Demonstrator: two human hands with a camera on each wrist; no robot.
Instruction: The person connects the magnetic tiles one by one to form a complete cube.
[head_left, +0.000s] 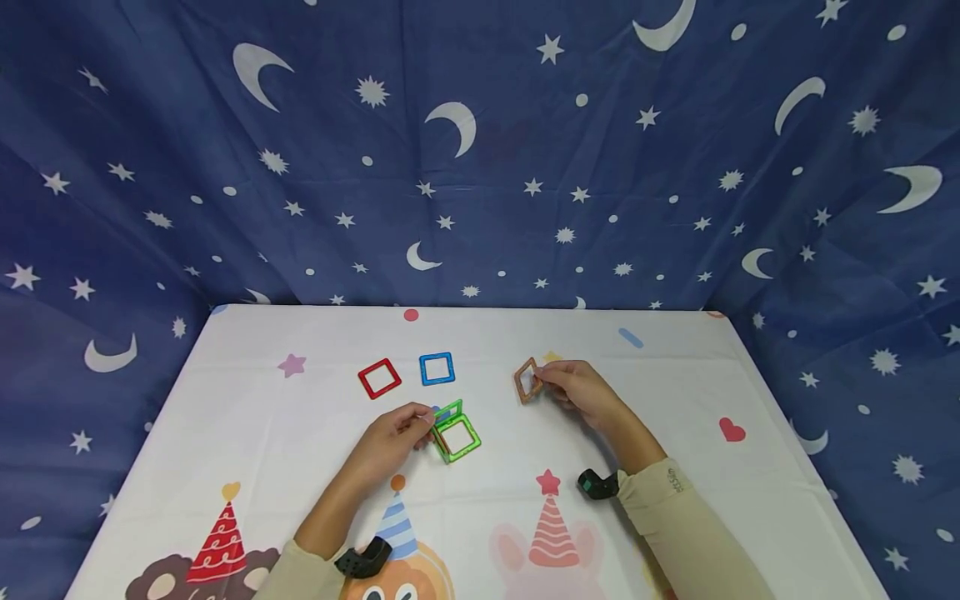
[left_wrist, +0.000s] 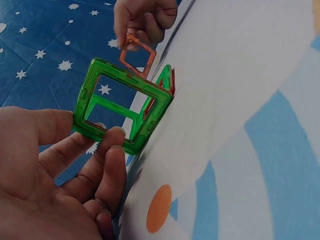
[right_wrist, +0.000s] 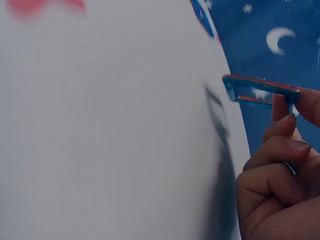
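My left hand pinches the edge of a green magnetic tile build, a few square frames joined at angles, near the middle of the table. Up close in the left wrist view, thumb and fingertips grip one square green frame, and a reddish edge shows along the build's far side. Off to the right, my right hand holds an orange square magnetic tile by its edge, tilted above the cloth. In the right wrist view this tile looks teal with an orange-red rim; whether two are stacked I cannot tell.
A red square tile and a blue square tile lie flat behind my left hand. The white tablecloth carries printed animals, hats and shapes. A dark blue curtain with moons and stars stands behind the table and at its sides.
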